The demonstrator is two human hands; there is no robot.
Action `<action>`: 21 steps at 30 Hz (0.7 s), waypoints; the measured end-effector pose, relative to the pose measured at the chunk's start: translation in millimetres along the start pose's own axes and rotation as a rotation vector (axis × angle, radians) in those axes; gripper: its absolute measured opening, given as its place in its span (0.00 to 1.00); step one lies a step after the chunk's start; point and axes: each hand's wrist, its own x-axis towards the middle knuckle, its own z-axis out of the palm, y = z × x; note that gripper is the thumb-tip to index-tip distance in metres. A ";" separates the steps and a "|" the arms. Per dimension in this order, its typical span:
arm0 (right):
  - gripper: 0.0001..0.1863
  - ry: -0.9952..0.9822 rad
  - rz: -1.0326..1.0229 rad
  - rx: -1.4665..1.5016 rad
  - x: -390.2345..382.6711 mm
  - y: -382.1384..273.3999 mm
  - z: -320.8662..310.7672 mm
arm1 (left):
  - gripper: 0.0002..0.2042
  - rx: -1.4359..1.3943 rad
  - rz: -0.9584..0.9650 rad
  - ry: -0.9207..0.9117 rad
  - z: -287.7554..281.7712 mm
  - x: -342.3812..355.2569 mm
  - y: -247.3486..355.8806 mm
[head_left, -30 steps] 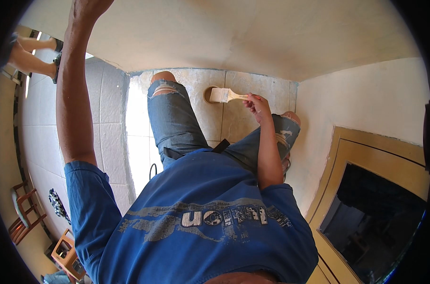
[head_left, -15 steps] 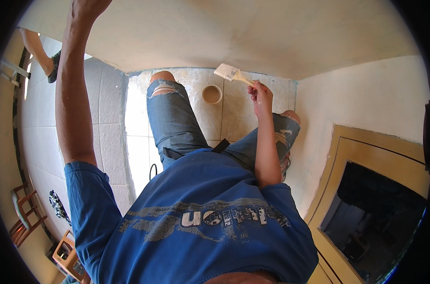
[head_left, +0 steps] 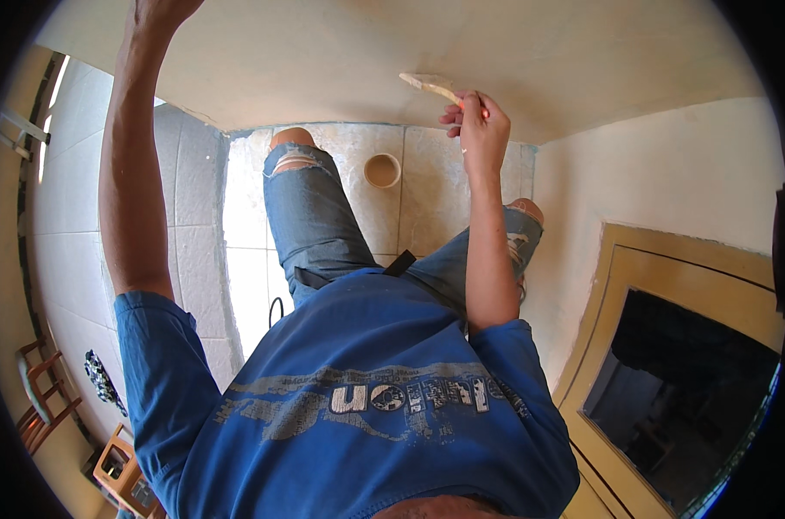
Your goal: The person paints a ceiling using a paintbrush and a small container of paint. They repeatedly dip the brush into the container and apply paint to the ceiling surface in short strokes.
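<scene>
Cream ceiling (head_left: 323, 52) overhead, right hand (head_left: 477, 125) at 12 o'clock clamped round a paintbrush (head_left: 429, 83), bristles touching ceiling, left hand (head_left: 155, 13) at 11 pressed up, grip unclear, small paint pot (head_left: 382, 169) on tiled floor (head_left: 427, 190) below.

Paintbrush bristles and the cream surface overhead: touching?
Touching. Head view shows the paintbrush bristle tip pressed flat on the cream surface, no gap, held by the right hand.

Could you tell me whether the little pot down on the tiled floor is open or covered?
Open. The pot shows a bare round rim with tan contents inside and no lid on it. How full it is cannot be told.
</scene>
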 end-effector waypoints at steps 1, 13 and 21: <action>0.15 -0.017 -0.025 -0.003 -1.4 -15.4 6.9 | 0.19 0.021 -0.017 -0.005 -7.9 -0.4 2.0; 0.18 -0.043 -0.328 -0.156 -17.8 -166.7 14.4 | 0.22 -0.013 0.018 0.019 -6.6 -1.5 -5.4; 0.14 -0.028 -0.147 -0.129 -52.4 -105.7 -13.3 | 0.21 -0.002 -0.038 0.011 -12.6 -6.4 9.3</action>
